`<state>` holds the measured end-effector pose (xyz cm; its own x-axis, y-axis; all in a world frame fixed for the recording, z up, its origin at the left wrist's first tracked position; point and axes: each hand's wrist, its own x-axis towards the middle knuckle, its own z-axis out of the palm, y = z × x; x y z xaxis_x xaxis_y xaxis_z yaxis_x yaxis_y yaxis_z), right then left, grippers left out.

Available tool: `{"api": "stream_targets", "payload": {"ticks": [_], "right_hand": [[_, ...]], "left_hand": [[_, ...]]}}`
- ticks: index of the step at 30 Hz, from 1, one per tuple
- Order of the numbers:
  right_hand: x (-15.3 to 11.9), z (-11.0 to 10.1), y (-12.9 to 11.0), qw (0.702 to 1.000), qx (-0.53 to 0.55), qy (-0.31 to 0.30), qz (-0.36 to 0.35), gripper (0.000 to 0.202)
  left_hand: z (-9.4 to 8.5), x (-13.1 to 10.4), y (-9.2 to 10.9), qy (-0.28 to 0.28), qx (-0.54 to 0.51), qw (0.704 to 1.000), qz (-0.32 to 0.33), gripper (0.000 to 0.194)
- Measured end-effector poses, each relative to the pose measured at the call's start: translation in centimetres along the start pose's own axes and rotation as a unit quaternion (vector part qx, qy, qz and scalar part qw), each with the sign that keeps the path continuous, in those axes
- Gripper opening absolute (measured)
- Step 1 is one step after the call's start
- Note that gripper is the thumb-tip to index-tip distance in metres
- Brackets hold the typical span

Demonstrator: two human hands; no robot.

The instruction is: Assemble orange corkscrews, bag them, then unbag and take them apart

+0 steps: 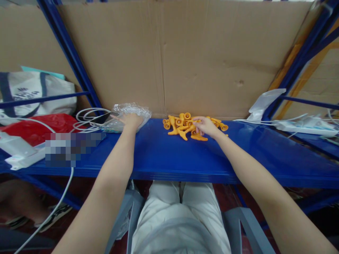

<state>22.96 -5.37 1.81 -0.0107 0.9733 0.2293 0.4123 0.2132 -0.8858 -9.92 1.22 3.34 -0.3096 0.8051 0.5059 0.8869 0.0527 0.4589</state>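
My left hand (131, 120) rests on a crinkled clear plastic bag (144, 112) at the back left of the blue shelf, its fingers stretched out. What lies in the bag is hard to make out. Toward the middle, against the cardboard, lies a loose pile of orange plastic pieces (173, 127) with round cup-like ends and curved, branching handles. Over the right side of this pile, my right hand (205, 127) reaches in with bent fingers that stand apart. Its fingertips touch or nearly touch the pieces, and none is visibly gripped.
A cardboard sheet (198, 56) closes off the back of the blue shelf (169, 155). White cables (86, 120), a red bag (53, 125) and a white device (23, 150) crowd the left. A power strip (307, 127) sits right. Another person's leg (18, 201) shows lower left.
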Motion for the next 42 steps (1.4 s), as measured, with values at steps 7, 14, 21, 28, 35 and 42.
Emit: {"api": "stream_targets", "payload": {"ticks": [7,14,21,28,35,42], "right_hand": [[1.3,-1.7,1.7,0.986,-0.124,0.084,-0.072,0.037],[1.2,-1.3,2.0,0.992,-0.129,0.012,-0.01,0.02],[0.7,-0.6,1.1,0.995,-0.1,-0.007,0.005,0.014],[0.1,0.0,0.5,0.998,-0.058,0.01,-0.035,0.021],[0.1,0.0,-0.3,0.996,0.021,0.049,-0.065,0.018],[0.1,-0.1,-0.8,0.993,0.085,0.047,-0.074,0.021]], "left_hand": [[0.0,-3.8,6.3,0.032,-0.011,0.981,0.189,0.038],[1.4,-8.7,10.1,-0.092,0.081,0.93,0.346,0.037],[1.9,-10.3,10.9,-0.205,0.133,0.868,0.432,0.039],[2.2,-9.1,10.1,-0.205,0.119,0.875,0.423,0.027],[2.3,-8.6,9.8,-0.109,0.075,0.907,0.399,0.031],[1.1,-8.2,9.9,-0.068,0.055,0.922,0.376,0.028]]}}
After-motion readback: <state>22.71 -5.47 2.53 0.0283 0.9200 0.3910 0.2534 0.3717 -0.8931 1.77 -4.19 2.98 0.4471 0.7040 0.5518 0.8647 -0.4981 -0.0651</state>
